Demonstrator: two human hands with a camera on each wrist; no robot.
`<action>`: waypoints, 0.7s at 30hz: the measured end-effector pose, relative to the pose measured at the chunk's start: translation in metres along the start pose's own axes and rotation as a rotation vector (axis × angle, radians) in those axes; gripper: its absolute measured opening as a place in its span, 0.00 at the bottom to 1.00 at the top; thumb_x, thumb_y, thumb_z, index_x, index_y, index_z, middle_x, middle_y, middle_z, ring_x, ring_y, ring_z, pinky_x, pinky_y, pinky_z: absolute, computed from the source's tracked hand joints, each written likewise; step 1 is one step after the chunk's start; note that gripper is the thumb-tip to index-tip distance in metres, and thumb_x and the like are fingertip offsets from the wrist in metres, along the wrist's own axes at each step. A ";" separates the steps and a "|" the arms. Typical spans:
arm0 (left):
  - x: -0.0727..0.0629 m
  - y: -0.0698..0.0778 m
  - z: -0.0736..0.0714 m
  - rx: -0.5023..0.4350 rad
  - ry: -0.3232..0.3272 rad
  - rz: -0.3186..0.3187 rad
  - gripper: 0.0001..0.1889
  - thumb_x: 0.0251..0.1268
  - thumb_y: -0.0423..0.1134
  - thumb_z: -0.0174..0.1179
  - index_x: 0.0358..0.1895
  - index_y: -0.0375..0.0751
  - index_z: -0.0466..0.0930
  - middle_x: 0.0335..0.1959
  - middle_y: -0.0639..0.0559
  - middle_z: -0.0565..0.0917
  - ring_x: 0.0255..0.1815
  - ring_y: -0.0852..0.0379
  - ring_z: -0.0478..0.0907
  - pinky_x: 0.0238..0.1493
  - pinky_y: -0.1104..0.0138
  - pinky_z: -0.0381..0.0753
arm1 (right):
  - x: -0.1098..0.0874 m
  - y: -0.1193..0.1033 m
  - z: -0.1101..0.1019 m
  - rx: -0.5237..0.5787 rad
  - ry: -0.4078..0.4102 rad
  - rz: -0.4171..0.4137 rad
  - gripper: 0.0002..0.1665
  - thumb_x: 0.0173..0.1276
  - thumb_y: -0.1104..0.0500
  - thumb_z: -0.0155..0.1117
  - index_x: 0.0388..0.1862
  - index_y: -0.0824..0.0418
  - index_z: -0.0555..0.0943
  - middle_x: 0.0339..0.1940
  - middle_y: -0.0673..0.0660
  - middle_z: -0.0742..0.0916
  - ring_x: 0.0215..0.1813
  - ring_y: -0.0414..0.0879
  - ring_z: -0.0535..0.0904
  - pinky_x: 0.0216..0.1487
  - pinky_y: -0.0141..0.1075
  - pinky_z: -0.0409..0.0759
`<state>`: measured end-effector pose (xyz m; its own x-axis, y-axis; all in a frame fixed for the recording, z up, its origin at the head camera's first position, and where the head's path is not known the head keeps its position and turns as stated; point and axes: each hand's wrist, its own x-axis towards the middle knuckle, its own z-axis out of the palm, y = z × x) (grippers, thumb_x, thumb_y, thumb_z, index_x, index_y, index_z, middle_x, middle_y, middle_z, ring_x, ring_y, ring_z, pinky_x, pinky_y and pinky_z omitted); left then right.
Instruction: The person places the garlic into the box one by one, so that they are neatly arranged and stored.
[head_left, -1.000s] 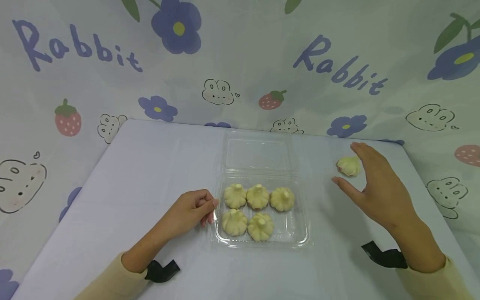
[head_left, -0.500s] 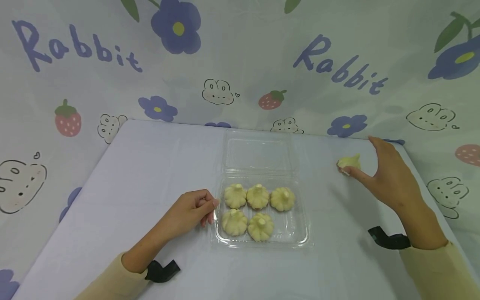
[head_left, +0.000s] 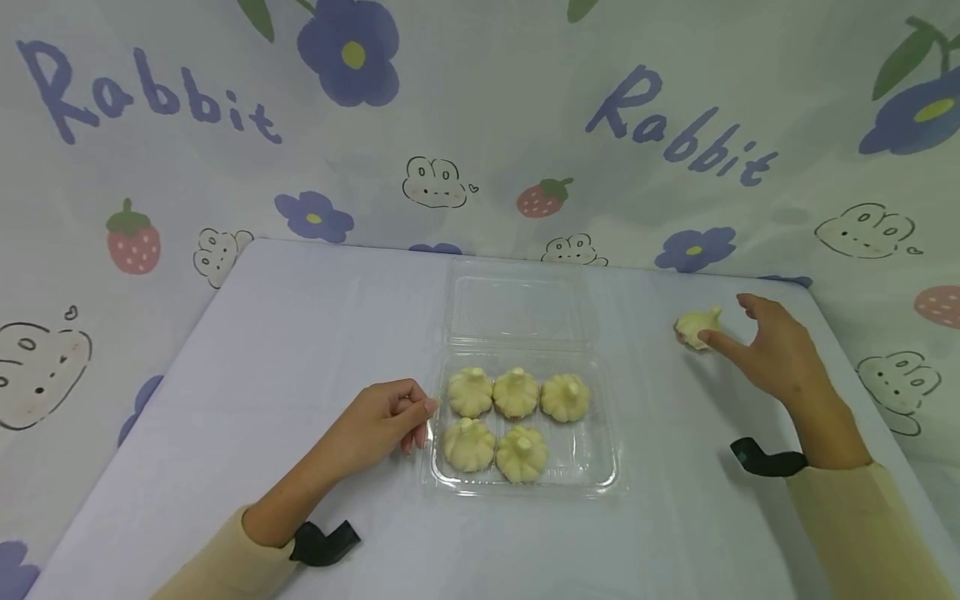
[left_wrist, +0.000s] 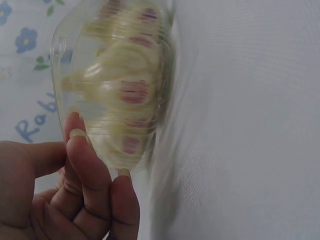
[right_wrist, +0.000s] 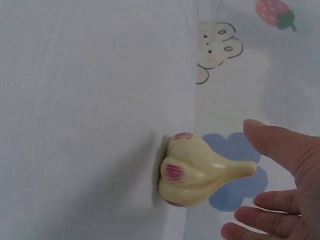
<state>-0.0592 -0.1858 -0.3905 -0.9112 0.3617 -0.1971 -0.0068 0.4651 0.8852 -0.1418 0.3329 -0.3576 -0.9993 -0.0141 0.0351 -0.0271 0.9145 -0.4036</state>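
Note:
A clear plastic clamshell box (head_left: 581, 462) lies with its lid (head_left: 517, 304) folded back. Several whole garlic bulbs (head_left: 522, 454) sit in it, three along the back and two in front. At the box's left rim, my left hand (head_left: 386, 425) pinches the edge between thumb and fingers; in the left wrist view its fingertips (left_wrist: 77, 134) meet the plastic. Farther right, a single garlic bulb (right_wrist: 195, 172) with purple streaks stands upright on the table, stem up. Beside it my right hand (head_left: 780, 354) holds its thumb and fingers spread, apart from the stem in the right wrist view.
A white cloth covers the table (head_left: 300, 325). Behind it hangs a printed curtain (head_left: 480, 108) with rabbits, flowers and strawberries. The front right part of the box holds no bulb. Dark straps (head_left: 768, 460) show at both wrists.
My right hand has shifted rightward from in front of the lone garlic bulb, then its fingers have come lower and nearer to it. The left hand and box have stayed put.

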 end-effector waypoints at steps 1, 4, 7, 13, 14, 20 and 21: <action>0.000 0.000 0.000 0.000 -0.001 0.003 0.14 0.81 0.48 0.58 0.37 0.43 0.80 0.22 0.51 0.84 0.22 0.50 0.79 0.25 0.68 0.72 | 0.002 0.003 0.002 0.005 -0.012 0.001 0.54 0.74 0.41 0.69 0.77 0.79 0.59 0.71 0.82 0.70 0.70 0.79 0.64 0.64 0.73 0.64; 0.000 0.000 -0.001 -0.001 -0.002 0.008 0.15 0.81 0.49 0.58 0.37 0.42 0.80 0.22 0.52 0.84 0.22 0.50 0.79 0.25 0.68 0.72 | 0.007 0.010 0.007 0.023 -0.047 0.007 0.52 0.75 0.41 0.67 0.76 0.79 0.61 0.70 0.82 0.71 0.68 0.79 0.67 0.61 0.72 0.68; 0.000 -0.001 -0.001 0.000 -0.004 0.007 0.16 0.81 0.49 0.58 0.36 0.42 0.79 0.22 0.52 0.84 0.22 0.49 0.79 0.25 0.68 0.71 | 0.009 0.015 0.011 0.031 -0.090 0.032 0.51 0.76 0.38 0.65 0.75 0.78 0.63 0.70 0.81 0.72 0.68 0.79 0.69 0.57 0.71 0.73; 0.000 -0.001 -0.001 -0.004 -0.007 -0.002 0.15 0.81 0.49 0.58 0.35 0.43 0.79 0.22 0.52 0.84 0.22 0.48 0.78 0.25 0.69 0.70 | 0.010 0.015 0.017 0.042 -0.131 0.086 0.52 0.75 0.34 0.64 0.74 0.77 0.65 0.71 0.80 0.72 0.69 0.78 0.70 0.56 0.68 0.76; 0.000 -0.002 -0.001 -0.006 -0.006 -0.002 0.15 0.81 0.49 0.58 0.35 0.43 0.79 0.22 0.52 0.84 0.22 0.49 0.78 0.25 0.69 0.71 | 0.010 0.015 0.018 0.047 -0.131 0.090 0.53 0.75 0.34 0.64 0.74 0.77 0.64 0.71 0.81 0.72 0.69 0.77 0.70 0.57 0.68 0.76; 0.001 -0.003 -0.001 -0.013 -0.002 0.006 0.14 0.81 0.48 0.58 0.36 0.43 0.79 0.21 0.52 0.84 0.21 0.52 0.79 0.25 0.68 0.74 | 0.014 0.017 0.023 0.070 -0.132 0.091 0.54 0.75 0.35 0.64 0.75 0.78 0.61 0.70 0.81 0.73 0.68 0.76 0.70 0.57 0.68 0.76; 0.001 -0.003 -0.001 -0.013 -0.002 0.007 0.14 0.81 0.48 0.58 0.36 0.43 0.80 0.22 0.52 0.84 0.21 0.53 0.79 0.25 0.68 0.74 | 0.014 0.017 0.023 0.071 -0.133 0.089 0.54 0.75 0.35 0.64 0.75 0.79 0.61 0.69 0.81 0.73 0.68 0.76 0.70 0.57 0.68 0.77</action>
<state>-0.0605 -0.1876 -0.3933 -0.9105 0.3665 -0.1915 -0.0058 0.4517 0.8922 -0.1569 0.3390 -0.3853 -0.9924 0.0079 -0.1230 0.0645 0.8839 -0.4632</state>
